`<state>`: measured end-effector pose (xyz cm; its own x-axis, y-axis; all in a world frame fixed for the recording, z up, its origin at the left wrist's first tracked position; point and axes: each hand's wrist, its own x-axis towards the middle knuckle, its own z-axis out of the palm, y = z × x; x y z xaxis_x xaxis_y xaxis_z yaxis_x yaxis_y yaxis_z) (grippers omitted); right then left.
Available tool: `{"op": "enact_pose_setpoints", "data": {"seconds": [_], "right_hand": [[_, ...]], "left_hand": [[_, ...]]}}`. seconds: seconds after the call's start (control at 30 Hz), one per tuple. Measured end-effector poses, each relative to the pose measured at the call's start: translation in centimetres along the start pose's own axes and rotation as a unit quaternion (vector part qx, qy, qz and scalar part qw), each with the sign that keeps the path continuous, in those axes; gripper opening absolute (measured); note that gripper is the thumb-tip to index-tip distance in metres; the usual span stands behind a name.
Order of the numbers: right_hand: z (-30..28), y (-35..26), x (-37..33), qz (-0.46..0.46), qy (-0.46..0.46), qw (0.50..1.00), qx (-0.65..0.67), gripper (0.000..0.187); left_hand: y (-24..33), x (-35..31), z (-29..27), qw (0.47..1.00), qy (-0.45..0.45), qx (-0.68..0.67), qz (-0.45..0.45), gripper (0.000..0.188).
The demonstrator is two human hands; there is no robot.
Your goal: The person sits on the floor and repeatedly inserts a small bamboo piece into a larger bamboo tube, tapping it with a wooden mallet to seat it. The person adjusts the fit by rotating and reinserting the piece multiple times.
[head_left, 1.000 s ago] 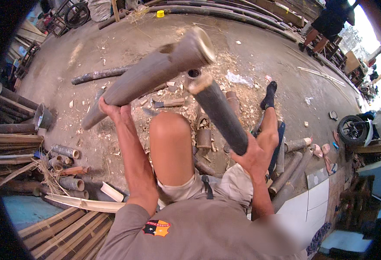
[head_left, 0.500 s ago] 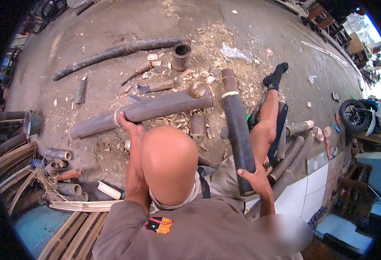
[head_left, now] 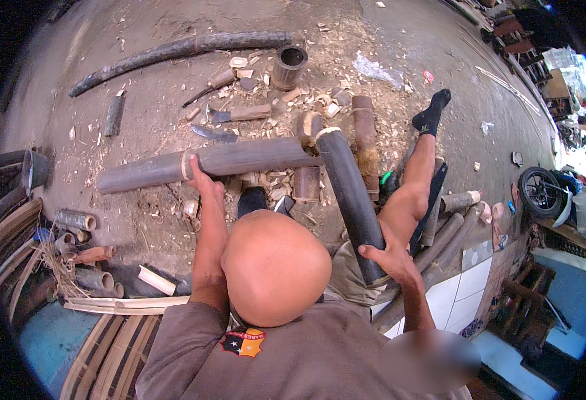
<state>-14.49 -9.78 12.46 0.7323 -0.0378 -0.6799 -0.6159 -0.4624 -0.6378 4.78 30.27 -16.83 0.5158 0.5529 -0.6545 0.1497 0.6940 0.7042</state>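
Note:
A long grey-brown bamboo pole (head_left: 239, 162) lies across the floor in front of me, with a cut-out at its right end. My left hand (head_left: 206, 185) grips its near side at the pale ring. A dark bamboo tube (head_left: 350, 190) slants away from me, its near end held in my right hand (head_left: 394, 257), thumb on top and fingers mostly hidden on the far side. The tube's pale far rim is close beside the pole's cut end; whether they touch, I cannot tell. Under the pole's right end is a short bamboo block (head_left: 307, 183).
Wood chips surround a wooden-handled hatchet (head_left: 239, 113), a curved blade (head_left: 214, 134) and an upright bamboo cup (head_left: 289, 67). A dark pole (head_left: 173, 57) lies beyond. Brown bamboo (head_left: 364, 127) is right of the tube. Cut bamboo (head_left: 76, 220) is piled left; a wheel (head_left: 541, 192) stands right.
The dark tube's far end has swung left to the pole's cut end, away from the brown bamboo. My right hand moved with it. My left hand still holds the pole.

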Motion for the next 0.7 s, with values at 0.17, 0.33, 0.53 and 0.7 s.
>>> {"op": "enact_pose_setpoints", "data": {"seconds": [0.17,0.33,0.53,0.7], "right_hand": [[-0.4,-1.4,1.1,-0.026,-0.062,0.997,0.046,0.093],[-1.4,-1.5,0.0,-0.049,-0.079,0.993,0.074,0.096],[-3.1,-6.7,-0.9,-0.136,-0.068,0.944,0.294,0.102],[-2.7,-11.2,3.4,-0.303,0.116,0.944,0.052,0.093]], "left_hand": [[-1.0,0.9,-4.0,0.986,-0.121,-0.068,-0.087,0.101],[-1.2,0.5,-3.8,0.988,-0.117,-0.049,-0.088,0.096],[-1.2,0.4,-3.7,0.985,-0.143,-0.058,-0.072,0.093],[-0.9,0.9,-3.9,0.986,-0.14,-0.066,-0.057,0.09]]}}
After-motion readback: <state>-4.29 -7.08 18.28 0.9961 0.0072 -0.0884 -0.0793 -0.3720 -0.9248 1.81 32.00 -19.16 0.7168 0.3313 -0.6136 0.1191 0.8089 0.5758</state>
